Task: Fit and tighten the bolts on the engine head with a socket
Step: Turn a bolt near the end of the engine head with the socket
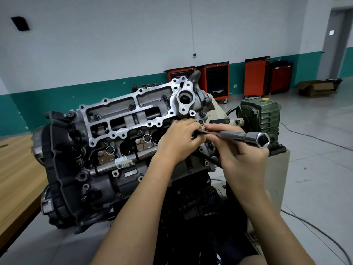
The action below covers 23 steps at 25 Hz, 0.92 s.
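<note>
Both hands meet at the right end of the grey aluminium engine head (122, 111), which is tilted on its stand. The right hand (240, 157) grips the long chrome tubular socket wrench (246, 137), its open hex mouth turned back toward the camera. The left hand (179, 139) has its fingers curled round the tool's thin dark front end; whatever sits under the fingertips is hidden. A dark flanged bolt (201, 121) is seated just beyond the left fingertips, and more like it dot the head to the left. Below the left wrist, a white barcode sticker (124, 163) wraps a chrome rail, its print too small to read. Right of the right hand stands a green ribbed gearbox (265, 115) with a yellow cap. Far beyond both hands, red tool cabinets (214, 81) line the wall. A wooden bench (17, 169) lies well left.
</note>
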Motion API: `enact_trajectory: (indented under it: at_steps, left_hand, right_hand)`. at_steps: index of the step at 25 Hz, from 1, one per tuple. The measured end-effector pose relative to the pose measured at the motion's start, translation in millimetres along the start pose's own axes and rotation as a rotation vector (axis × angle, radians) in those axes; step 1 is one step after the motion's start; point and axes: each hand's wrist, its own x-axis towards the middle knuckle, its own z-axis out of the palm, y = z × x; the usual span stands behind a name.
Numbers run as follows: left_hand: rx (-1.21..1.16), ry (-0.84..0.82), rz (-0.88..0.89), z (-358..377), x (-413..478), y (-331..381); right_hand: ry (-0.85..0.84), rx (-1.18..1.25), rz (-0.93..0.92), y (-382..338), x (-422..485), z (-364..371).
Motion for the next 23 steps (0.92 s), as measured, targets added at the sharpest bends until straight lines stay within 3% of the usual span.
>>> enact_trajectory:
  at_steps: [3, 8, 13, 18, 21, 23]
  left_hand:
    - [-0.006, 0.005, 0.006, -0.2, 0.3, -0.3]
    - [-0.003, 0.01, 0.005, -0.2, -0.3, -1.1]
    - [-0.021, 0.011, 0.007, 0.5, -1.0, -0.5]
    - [-0.005, -0.001, 0.007, 0.9, 0.8, -1.0]
    - [-0.003, 0.001, 0.001, 0.2, 0.8, -1.1]
    - [-0.013, -0.003, 0.012, -0.3, 0.1, -1.3]
  right_hand:
    - [0.048, 0.008, 0.022, -2.5, 0.4, 1.4]
    - [-0.04, 0.006, 0.02, -3.9, -4.9, 2.9]
    - [0.064, 0.037, 0.069, -4.8, 0.5, 0.0]
    - [-0.029, 0.018, 0.049, -4.6, -6.9, 2.1]
    - [0.028, 0.004, 0.005, -2.6, -0.8, 1.6]
    - [0.071, 0.054, 0.084, -3.3, -0.6, 1.8]
